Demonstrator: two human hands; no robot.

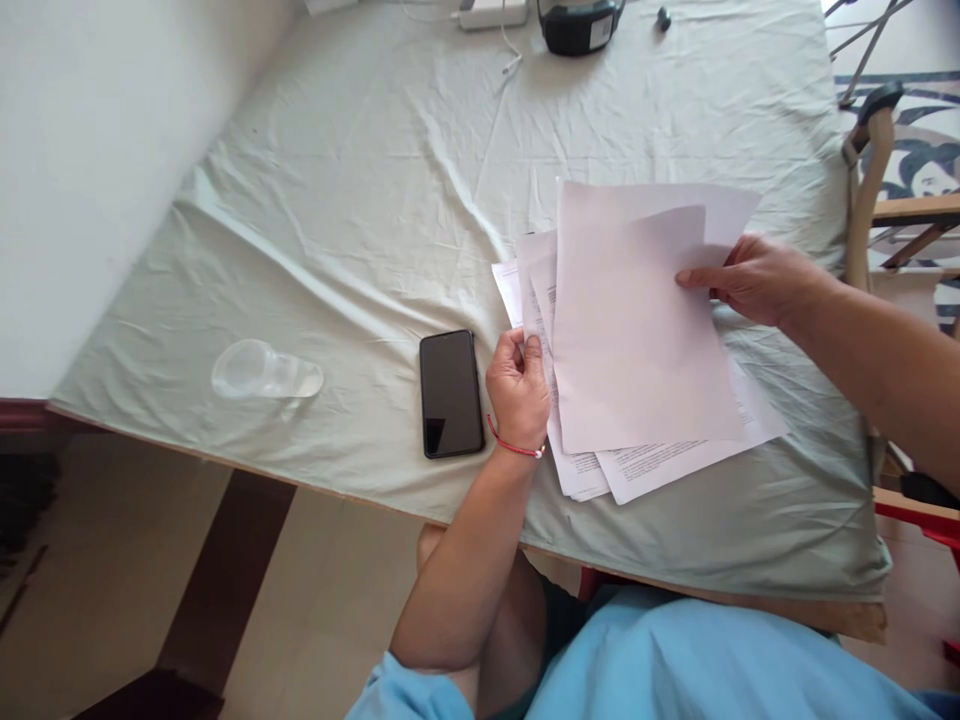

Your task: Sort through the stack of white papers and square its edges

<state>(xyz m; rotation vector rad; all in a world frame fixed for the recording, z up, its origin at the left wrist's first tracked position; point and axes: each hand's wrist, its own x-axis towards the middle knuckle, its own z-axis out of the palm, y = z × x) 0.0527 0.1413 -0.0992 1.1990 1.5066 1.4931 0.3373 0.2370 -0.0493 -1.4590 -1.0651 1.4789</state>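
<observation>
My right hand (757,280) pinches the right side of a blank-faced sheet of paper (637,330), thumb on top. That sheet lies tilted over several printed sheets (675,460), whose text shows along the lower edge. At the left edge of the pile, my left hand (519,385) is closed, its thumb pressed on other sheets (538,270) with print on them. A red bracelet (514,447) circles my left wrist. Just left of that hand a black smartphone (451,393) lies face up with its screen dark. The fingers under the papers are hidden.
A clear plastic bottle or cup (266,370) lies on its side on the pale green tablecloth (337,200). At the far edge are a white power strip (493,12) with a cable and a black device (579,27). A wooden chair arm (874,180) stands at the right.
</observation>
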